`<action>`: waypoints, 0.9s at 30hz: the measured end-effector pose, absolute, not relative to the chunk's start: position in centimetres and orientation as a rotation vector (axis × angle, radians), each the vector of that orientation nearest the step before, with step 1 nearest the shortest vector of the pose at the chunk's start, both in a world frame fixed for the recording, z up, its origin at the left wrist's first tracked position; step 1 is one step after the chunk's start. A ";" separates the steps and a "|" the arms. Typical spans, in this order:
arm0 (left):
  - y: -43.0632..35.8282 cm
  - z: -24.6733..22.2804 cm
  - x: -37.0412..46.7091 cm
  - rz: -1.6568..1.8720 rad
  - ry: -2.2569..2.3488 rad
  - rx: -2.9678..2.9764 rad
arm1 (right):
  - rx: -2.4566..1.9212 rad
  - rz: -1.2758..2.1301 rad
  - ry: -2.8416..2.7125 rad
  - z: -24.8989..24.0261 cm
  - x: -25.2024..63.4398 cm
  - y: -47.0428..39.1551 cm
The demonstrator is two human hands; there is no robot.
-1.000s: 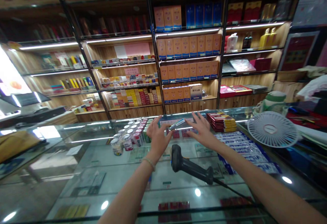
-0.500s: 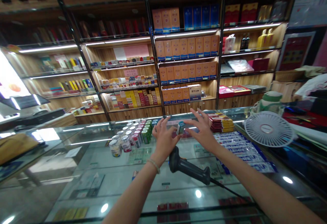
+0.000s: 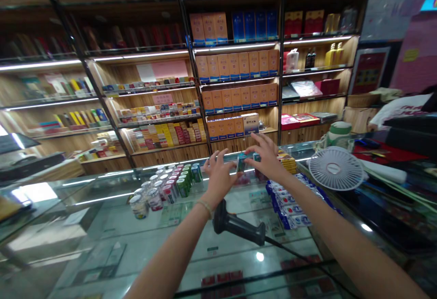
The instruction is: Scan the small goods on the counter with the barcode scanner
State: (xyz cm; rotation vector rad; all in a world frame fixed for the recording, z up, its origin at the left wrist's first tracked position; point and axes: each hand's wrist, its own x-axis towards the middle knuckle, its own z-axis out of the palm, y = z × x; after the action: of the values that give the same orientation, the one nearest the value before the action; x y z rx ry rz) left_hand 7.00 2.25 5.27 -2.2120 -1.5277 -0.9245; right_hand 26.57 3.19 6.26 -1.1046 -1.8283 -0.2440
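A small teal container (image 3: 241, 162) stands upright above the far part of the glass counter, between my hands. My left hand (image 3: 220, 175) pinches its lower side with thumb and forefinger; the other fingers are raised and apart. My right hand (image 3: 265, 157) is beside it, fingers spread, the fingertips close to or touching its right side. A second teal piece (image 3: 256, 157) shows partly behind my right fingers; I cannot tell whether it is touched. Below my hands, a black handheld barcode scanner (image 3: 239, 228) lies on the glass, its cable running right.
Rows of small cans and bottles (image 3: 164, 190) stand left of my hands. Blue-white packets (image 3: 290, 203) lie under my right forearm, with yellow packs (image 3: 287, 162) behind. A white fan (image 3: 336, 168) and a green-lidded jug (image 3: 339, 135) are at the right. Stocked shelves (image 3: 235, 80) line the wall.
The view has turned to the right, so the shelves and counter goods appear further left. My hands stay around the teal container, and a second teal piece now shows by my right fingers.
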 end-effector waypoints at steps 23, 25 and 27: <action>9.1 2.7 14.3 -0.710 -1.576 -2.320 | -1.340 -0.347 -1.938 -0.4 33.8 9.7; 9.2 2.6 14.5 -0.719 -1.503 -2.322 | -1.356 -0.345 -1.936 -0.9 33.9 9.9; 9.3 2.4 14.7 -0.711 -1.452 -2.325 | -1.360 -0.351 -1.935 -1.3 34.1 10.0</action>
State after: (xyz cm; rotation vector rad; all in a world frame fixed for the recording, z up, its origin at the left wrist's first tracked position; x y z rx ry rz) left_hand 14.69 9.27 2.43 -2.3251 -1.4519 -0.7107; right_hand 34.07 10.04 -1.33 -1.3602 -1.9351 -0.3506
